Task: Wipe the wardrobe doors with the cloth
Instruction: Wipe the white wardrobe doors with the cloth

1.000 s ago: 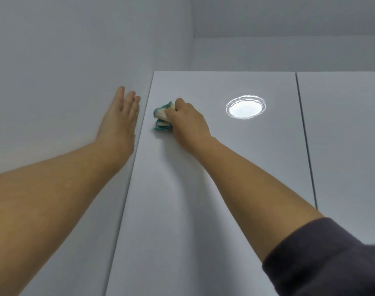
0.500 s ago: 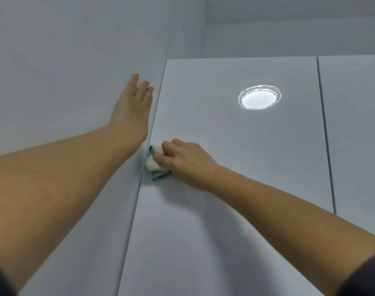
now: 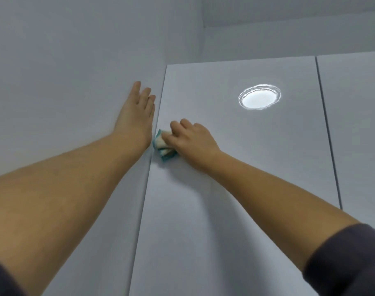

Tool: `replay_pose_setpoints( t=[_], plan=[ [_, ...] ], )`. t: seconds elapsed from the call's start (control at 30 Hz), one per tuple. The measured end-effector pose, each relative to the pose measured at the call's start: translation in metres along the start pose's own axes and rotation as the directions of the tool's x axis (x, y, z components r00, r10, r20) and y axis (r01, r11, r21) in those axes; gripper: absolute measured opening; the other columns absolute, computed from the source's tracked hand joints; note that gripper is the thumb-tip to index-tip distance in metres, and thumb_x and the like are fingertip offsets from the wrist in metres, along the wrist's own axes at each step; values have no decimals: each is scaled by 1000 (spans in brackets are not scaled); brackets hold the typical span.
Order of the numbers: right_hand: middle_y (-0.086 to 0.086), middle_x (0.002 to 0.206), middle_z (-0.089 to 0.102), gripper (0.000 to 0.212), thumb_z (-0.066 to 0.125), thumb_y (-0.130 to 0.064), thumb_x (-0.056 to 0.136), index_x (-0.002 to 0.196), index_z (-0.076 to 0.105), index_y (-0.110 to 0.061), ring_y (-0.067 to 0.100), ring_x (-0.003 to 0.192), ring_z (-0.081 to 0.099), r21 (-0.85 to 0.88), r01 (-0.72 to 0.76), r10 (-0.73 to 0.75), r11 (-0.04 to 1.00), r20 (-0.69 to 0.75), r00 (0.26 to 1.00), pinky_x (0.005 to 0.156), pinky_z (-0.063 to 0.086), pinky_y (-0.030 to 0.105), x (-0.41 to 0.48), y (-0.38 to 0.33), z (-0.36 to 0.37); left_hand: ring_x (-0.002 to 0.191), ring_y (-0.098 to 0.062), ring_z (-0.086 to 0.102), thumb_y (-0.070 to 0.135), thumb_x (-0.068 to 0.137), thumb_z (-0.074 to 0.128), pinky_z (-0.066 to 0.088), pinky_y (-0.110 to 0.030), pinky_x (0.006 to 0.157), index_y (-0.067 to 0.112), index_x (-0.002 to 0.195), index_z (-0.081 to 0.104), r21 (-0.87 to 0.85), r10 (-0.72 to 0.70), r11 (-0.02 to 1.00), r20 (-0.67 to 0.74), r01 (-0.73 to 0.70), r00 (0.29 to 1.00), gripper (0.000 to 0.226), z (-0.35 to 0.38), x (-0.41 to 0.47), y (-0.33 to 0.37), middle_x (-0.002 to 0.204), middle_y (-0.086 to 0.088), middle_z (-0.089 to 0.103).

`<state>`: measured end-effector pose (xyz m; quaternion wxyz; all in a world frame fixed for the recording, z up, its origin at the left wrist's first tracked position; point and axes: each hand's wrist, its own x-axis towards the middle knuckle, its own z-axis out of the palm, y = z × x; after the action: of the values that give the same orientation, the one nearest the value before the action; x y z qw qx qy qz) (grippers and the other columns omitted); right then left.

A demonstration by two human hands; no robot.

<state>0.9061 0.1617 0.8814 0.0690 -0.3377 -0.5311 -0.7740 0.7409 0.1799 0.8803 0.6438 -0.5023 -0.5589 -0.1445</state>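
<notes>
A glossy white wardrobe door (image 3: 235, 167) fills the middle of the head view, seen from below. My right hand (image 3: 193, 139) grips a bunched white and teal cloth (image 3: 164, 147) and presses it on the door near its left edge. My left hand (image 3: 137, 116) lies flat with straight fingers on the white panel (image 3: 64, 92) just left of that door. A second door (image 3: 357, 124) stands to the right, past a thin dark gap.
A round ceiling light is mirrored on the door as a bright oval (image 3: 259, 97) up and right of the cloth. Wall and ceiling (image 3: 289, 28) meet above the wardrobe top edge.
My right hand moved the cloth down the door's left edge from near the top corner to beside my left wrist. The left hand kept its place on the panel.
</notes>
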Motion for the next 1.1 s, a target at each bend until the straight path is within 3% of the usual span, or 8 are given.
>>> replay_pose_setpoints(
  t=[0.13, 0.2, 0.43, 0.57, 0.73, 0.83, 0.93, 1.1],
  plan=[
    [6, 74, 55, 31, 85, -8, 47, 69, 63, -12, 24, 61, 52, -12, -234, 234, 972, 58, 970, 46, 19, 24, 27, 7, 7, 146, -36, -6, 43, 98, 11, -4, -57, 116, 5, 151, -1, -4, 15, 1000, -6, -15, 1000, 66, 0, -1, 0, 159, -15, -3],
    [7, 75, 53, 34, 86, -4, 45, 68, 61, -11, 24, 61, 51, 10, -273, 272, 962, 69, 960, 45, 18, 23, 30, 7, 11, 146, -36, -6, 43, 99, 10, -4, -57, 116, 5, 151, -1, -8, 19, 1000, -5, -19, 1000, 65, -1, -1, -1, 159, -14, -3],
    [11, 77, 54, 33, 82, -6, 55, 84, 66, -7, 27, 62, 52, 149, 22, -19, 989, -25, 1000, 43, 19, 23, -13, -11, -7, 146, -36, -6, 42, 98, 12, -3, -58, 115, 3, 151, -1, 19, 10, 1000, -20, -9, 1000, 66, 3, -1, 0, 159, -16, -3],
    [10, 81, 55, 25, 63, -6, 69, 94, 68, -10, 27, 66, 50, 241, 213, -215, 947, -17, 976, 45, 21, 27, -69, -27, -24, 146, -37, -4, 38, 98, 11, -2, -58, 115, 2, 150, 0, 18, -1, 1000, -44, 1, 999, 64, 5, -1, 1, 159, -16, -2],
    [6, 84, 55, 27, 58, -1, 78, 100, 67, -13, 23, 71, 46, 237, 299, -311, 924, 14, 950, 45, 31, 30, -90, -13, -30, 146, -37, -4, 36, 98, 11, -2, -58, 115, 2, 150, 1, 16, -4, 1000, -46, 4, 999, 63, 4, -2, 1, 159, -16, -2],
    [9, 84, 61, 30, 48, -15, 81, 100, 71, -16, 27, 73, 52, 194, 193, -194, 962, -17, 981, 46, 33, 28, -76, 22, -30, 146, -37, -4, 35, 98, 11, -2, -58, 115, 2, 150, 2, 8, -7, 1000, -57, 7, 998, 63, 6, 0, 2, 159, -16, -1],
    [11, 84, 62, 37, 43, -21, 78, 100, 73, -19, 30, 70, 59, 129, -32, 35, 991, -22, 999, 48, 36, 26, -62, 72, -30, 146, -37, -4, 36, 98, 14, -3, -59, 115, 2, 150, 2, 6, -7, 1000, -65, 7, 998, 64, 6, 0, 3, 159, -17, -2],
    [15, 88, 59, 38, 51, 2, 72, 102, 71, -13, 35, 74, 54, 145, -303, 301, 942, 37, 953, 53, 44, 32, -55, 108, -25, 146, -36, -3, 37, 97, 14, -2, -58, 115, 2, 150, 2, -23, 5, 1000, -62, -7, 998, 64, 3, -3, 1, 159, -16, -1]
  ],
)
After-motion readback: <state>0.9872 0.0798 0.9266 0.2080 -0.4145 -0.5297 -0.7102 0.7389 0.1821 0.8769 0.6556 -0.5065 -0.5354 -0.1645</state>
